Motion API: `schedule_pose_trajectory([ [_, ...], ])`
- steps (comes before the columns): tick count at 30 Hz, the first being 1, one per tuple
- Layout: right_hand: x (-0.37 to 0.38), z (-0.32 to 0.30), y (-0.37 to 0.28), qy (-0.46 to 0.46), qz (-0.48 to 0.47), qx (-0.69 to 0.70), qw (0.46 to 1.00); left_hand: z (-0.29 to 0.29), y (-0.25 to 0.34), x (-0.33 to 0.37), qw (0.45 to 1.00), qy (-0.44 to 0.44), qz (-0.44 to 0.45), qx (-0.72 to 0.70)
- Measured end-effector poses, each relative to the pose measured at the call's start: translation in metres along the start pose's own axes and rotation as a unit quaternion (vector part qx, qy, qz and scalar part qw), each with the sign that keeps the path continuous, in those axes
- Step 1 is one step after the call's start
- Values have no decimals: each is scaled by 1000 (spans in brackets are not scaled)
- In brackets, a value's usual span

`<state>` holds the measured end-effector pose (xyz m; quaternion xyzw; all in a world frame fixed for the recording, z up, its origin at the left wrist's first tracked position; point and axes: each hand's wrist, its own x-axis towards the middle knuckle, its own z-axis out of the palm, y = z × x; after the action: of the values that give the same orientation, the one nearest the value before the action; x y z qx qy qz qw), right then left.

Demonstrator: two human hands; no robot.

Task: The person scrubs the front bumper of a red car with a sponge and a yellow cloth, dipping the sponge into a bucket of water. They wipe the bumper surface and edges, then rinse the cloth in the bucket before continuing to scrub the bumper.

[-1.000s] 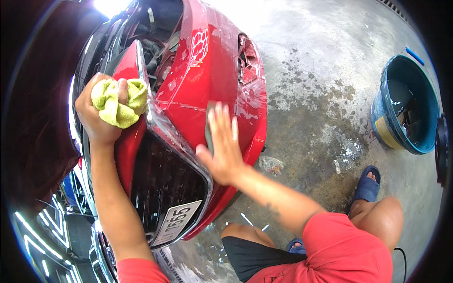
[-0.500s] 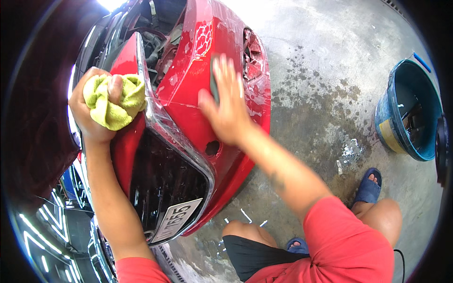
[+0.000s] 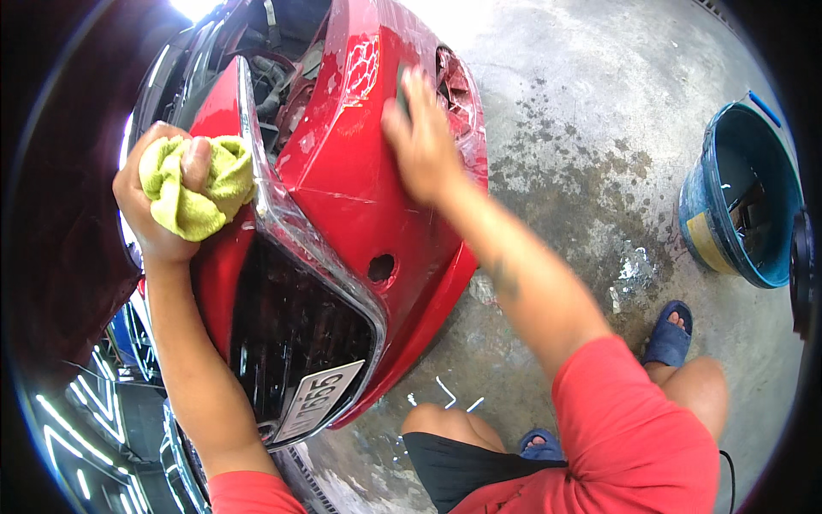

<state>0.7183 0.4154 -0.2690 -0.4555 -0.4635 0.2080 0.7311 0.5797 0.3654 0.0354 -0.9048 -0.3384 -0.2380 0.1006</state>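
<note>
My left hand [image 3: 163, 193] is closed round a crumpled yellow-green cloth [image 3: 195, 184], with the thumb pressed into it. It is raised near the red bonnet edge; I cannot tell whether the cloth touches the car. My right hand [image 3: 425, 141] lies with fingers stretched along the red bumper [image 3: 330, 201], slightly blurred. Under its fingers is a flat grey-green sanding pad [image 3: 402, 88], mostly hidden and pressed to the paint. A scuffed patch with pale outlines [image 3: 363, 73] is left of those fingers, and a round hole [image 3: 381, 268] lies lower on the bumper.
A blue bucket [image 3: 710, 184] with dark water and things inside stands on the wet-stained concrete floor [image 3: 582, 214] at the right. The black grille [image 3: 295, 317] and number plate [image 3: 321, 401] are below the left hand. My sandalled feet [image 3: 668, 332] are at the lower right.
My right hand, with the pad, has slid up along the bumper and slightly right, toward the lamp opening. My left hand with the cloth has shifted slightly left in the view.
</note>
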Motion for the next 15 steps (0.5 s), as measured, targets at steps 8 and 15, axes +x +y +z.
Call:
schedule_pose_trajectory([
  [8,-162,3,-39,-26,10,28,999,-6,-2,-4,1000,-4,-10,3],
  [15,13,7,69,34,-7,-87,996,0,-9,-2,999,-24,-20,-33],
])
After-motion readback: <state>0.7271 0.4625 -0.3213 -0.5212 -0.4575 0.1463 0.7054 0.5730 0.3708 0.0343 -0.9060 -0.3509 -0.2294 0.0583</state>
